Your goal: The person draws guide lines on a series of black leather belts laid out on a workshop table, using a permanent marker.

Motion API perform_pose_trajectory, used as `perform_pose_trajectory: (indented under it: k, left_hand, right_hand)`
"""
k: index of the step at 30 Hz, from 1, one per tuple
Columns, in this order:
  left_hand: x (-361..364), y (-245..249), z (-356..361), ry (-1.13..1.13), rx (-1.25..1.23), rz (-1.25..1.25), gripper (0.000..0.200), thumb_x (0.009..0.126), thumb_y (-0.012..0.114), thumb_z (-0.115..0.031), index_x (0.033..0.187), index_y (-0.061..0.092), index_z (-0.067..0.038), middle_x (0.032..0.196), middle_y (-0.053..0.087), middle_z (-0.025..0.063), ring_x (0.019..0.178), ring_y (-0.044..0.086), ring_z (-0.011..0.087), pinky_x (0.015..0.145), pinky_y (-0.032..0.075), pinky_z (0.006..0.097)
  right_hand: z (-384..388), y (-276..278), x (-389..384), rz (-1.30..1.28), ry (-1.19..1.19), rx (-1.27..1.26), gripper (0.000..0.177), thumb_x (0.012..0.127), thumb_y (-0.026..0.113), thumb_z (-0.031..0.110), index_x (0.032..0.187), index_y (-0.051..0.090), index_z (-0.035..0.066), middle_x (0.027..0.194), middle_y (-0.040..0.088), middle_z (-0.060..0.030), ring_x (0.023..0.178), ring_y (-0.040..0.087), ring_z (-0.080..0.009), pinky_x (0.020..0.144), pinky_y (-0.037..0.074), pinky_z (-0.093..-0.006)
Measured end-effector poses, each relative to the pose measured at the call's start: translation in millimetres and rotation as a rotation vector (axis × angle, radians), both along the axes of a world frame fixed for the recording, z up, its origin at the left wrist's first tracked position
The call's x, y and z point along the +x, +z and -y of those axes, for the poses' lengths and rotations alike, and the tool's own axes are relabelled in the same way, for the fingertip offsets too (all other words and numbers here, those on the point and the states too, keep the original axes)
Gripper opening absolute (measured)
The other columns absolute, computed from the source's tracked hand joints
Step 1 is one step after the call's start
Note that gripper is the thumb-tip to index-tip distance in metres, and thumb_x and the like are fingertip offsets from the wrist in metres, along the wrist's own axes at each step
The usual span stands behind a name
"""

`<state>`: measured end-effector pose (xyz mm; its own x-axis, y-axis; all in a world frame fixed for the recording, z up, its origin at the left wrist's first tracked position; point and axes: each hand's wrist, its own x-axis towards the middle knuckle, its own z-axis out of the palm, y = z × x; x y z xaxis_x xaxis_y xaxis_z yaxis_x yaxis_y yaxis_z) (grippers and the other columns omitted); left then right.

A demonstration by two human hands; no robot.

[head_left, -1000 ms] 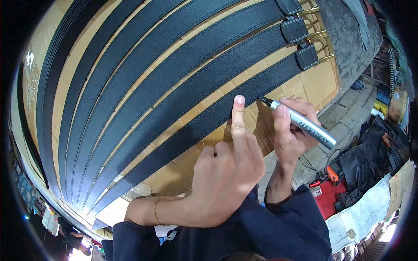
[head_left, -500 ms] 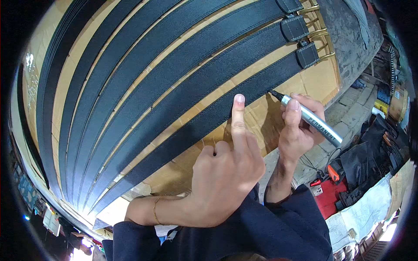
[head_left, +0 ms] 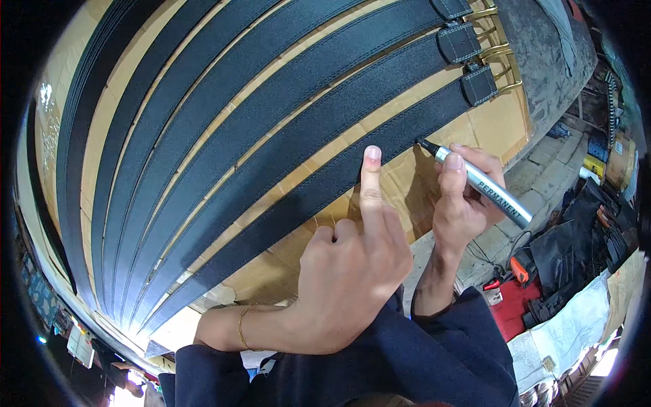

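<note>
Left hand (head_left: pixel 352 271), curled, is pinning the belt (head_left: pixel 291 202) with one fingertip; right hand (head_left: pixel 461 210), gripping the marker (head_left: pixel 485 186), should be tracing its edge steadily.

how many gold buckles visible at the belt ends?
3. Lowest buckle is on the nearest belt. Middle buckle is on the next belt up. Top buckle is at the frame edge, partly cropped. The other belts run out of frame, so more may be hidden.
</note>
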<state>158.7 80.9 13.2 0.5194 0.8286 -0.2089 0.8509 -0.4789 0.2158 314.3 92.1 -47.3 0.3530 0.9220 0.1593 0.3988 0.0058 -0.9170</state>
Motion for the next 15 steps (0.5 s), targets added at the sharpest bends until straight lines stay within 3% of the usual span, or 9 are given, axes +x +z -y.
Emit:
perform_pose_trajectory:
  k: [7,10,12,15]
  left_hand:
    - [0.0,1.2,-0.6,0.002,-0.021,0.004,0.051,0.071,0.077,-0.031,0.096,0.063,0.01,0.128,0.056,0.0326,0.045,0.055,0.0072,0.044,0.047,0.0224]
    - [-0.1,1.2,-0.5,0.005,-0.029,0.005,0.051,0.071,0.077,-0.031,0.096,0.063,0.01,0.129,0.056,0.0327,0.046,0.055,0.0073,0.044,0.047,0.0227]
    - [0.0,0.6,-0.3,0.008,-0.031,0.007,0.051,0.071,0.077,-0.031,0.097,0.063,0.011,0.129,0.056,0.0328,0.046,0.055,0.0074,0.044,0.047,0.0228]
    - [-0.1,0.2,-0.1,0.007,-0.015,0.016,0.05,0.071,0.076,-0.03,0.097,0.063,0.011,0.128,0.056,0.0331,0.046,0.056,0.0077,0.044,0.047,0.023]
  right_hand:
    - [0.4,-2.2,-2.3,-0.083,-0.139,0.048,0.012,0.087,0.07,0.002,0.097,0.064,-0.002,0.085,0.067,-0.0066,0.066,0.058,-0.0042,0.056,0.044,-0.0162]
    - [0.4,-2.1,-2.0,-0.017,-0.144,0.034,0.014,0.091,0.069,0.011,0.096,0.064,-0.001,0.08,0.067,-0.0084,0.062,0.061,-0.0097,0.055,0.049,-0.0202]
    - [2.4,-3.3,-0.5,-0.03,-0.101,0.025,0.013,0.087,0.07,0.002,0.098,0.064,-0.001,0.084,0.066,-0.0045,0.066,0.056,-0.0026,0.056,0.043,-0.0154]
    - [-1.1,-3.5,-4.8,-0.051,-0.134,0.037,0.014,0.087,0.072,0.003,0.099,0.065,-0.001,0.083,0.065,-0.0026,0.064,0.053,-0.0008,0.055,0.04,-0.0145]
